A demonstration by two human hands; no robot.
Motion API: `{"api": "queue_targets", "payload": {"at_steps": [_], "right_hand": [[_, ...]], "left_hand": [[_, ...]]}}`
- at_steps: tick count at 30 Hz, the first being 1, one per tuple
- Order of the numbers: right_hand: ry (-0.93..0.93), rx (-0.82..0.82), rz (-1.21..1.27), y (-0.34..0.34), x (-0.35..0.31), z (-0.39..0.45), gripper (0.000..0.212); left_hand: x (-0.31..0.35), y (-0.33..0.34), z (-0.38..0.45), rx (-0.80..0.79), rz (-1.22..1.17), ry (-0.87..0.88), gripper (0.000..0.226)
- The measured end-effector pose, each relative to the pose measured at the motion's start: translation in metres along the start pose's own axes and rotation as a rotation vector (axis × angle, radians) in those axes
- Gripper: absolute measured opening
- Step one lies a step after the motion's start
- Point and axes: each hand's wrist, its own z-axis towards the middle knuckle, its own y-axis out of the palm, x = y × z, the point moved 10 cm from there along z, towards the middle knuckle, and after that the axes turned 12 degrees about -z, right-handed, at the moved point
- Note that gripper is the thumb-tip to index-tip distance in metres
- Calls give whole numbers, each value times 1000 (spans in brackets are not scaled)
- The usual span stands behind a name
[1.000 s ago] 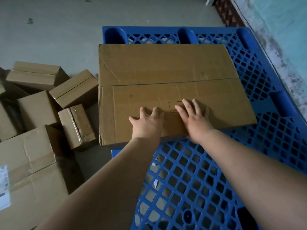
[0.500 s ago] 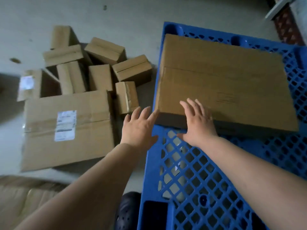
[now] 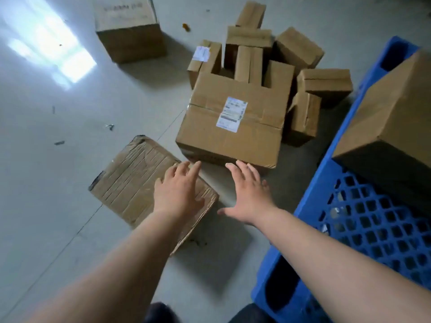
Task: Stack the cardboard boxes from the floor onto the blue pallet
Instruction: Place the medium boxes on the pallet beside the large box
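A large flat cardboard box (image 3: 394, 117) lies on the blue pallet (image 3: 363, 220) at the right. On the floor, a wide box with a white label (image 3: 233, 127) sits ahead of both hands. A battered, creased box (image 3: 135, 180) lies to its left. My left hand (image 3: 179, 190) hovers over the battered box's near corner, fingers spread. My right hand (image 3: 247, 192) is spread above the bare floor, fingertips close to the labelled box's near edge. Neither hand holds anything.
Several smaller cardboard boxes (image 3: 324, 82) are piled behind the labelled box, next to the pallet's left edge. A lone cube-shaped box (image 3: 128, 29) stands farther back on the grey floor (image 3: 58, 159). Small scraps litter the floor. Dark shoes show at the bottom edge.
Both hands have left the large box on the pallet and swung left, down toward the boxes on the floor. The view has turned left with them.
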Motion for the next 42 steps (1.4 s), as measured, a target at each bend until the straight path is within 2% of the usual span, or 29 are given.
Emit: {"api": "queue_targets", "payload": {"at_steps": [3,7,13,17,19,22,27,31,36,42], "right_hand": [[-42,-35,-41,35,-52,13,107],[-3,-76,-23,69,-84,35,106],[54,-105,9,112,-101,79,112],[68,-120,-45,141,-109,109,116],[90,-122,-69,151,-107,124,120],[153,-94,-51,158,-99,143,122],[332,-83,107,165,-81,151,124],[365,-135,233,168,-86,130,117],[352,-186,297,151,-108,99,111],[362,-164,433,83,-123,68,105]], "left_hand": [[-82,13,-30,-27,-24,-128,91],[-163,44,-63,-65,-104,-258,89],[-221,101,-78,-132,-121,-293,85],[-250,133,-70,-108,-249,-426,79],[-266,147,-64,-54,-408,-536,75],[-278,166,-56,35,-659,-647,77],[-285,172,-52,210,-896,-764,113],[-283,174,-60,172,-1110,-835,116],[-285,136,-83,168,-1108,-850,114],[-262,51,-92,202,-1062,-756,109]]}}
